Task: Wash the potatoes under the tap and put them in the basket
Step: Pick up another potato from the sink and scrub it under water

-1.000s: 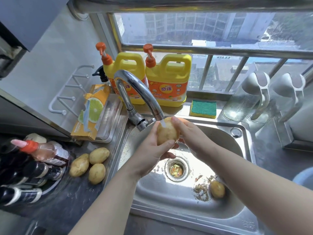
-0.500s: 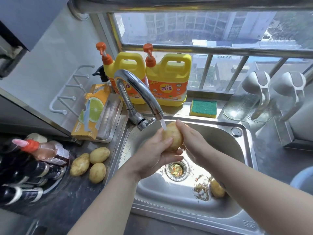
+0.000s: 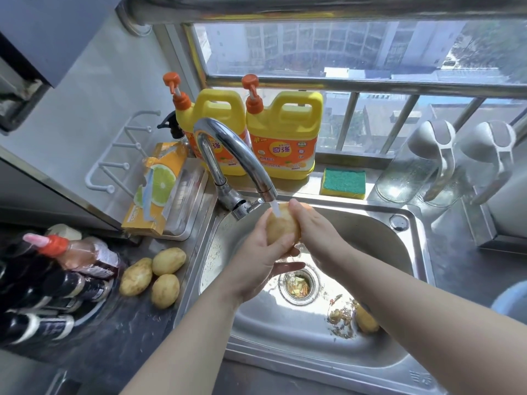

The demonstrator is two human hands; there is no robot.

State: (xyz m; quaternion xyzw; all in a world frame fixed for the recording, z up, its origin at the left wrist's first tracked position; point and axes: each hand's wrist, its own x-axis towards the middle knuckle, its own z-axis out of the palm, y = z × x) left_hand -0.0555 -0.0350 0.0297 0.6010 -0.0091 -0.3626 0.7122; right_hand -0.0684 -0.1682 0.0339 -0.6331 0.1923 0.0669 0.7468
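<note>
Got one potato in both hands right under the tap, and the thin stream of water is landing on its top end. My left hand cups it from the left and below with the fingers wrapped round the underside. My right hand grips it from the other side, thumb up near the top. All of this is over the sink, a bit behind the drain strainer, which has some scraps caught in it. A second potato lies on the sink floor toward the front right, partly hidden by my right forearm, with a scatter of peel bits just beside it. There's three more potatoes huddled close together on the dark worktop left of the sink. Behind the tap, two yellow detergent jugs stand side by side by the window, with a green and yellow sponge lying to their right. A bunch of dark bottles crowds the far left of the worktop.
</note>
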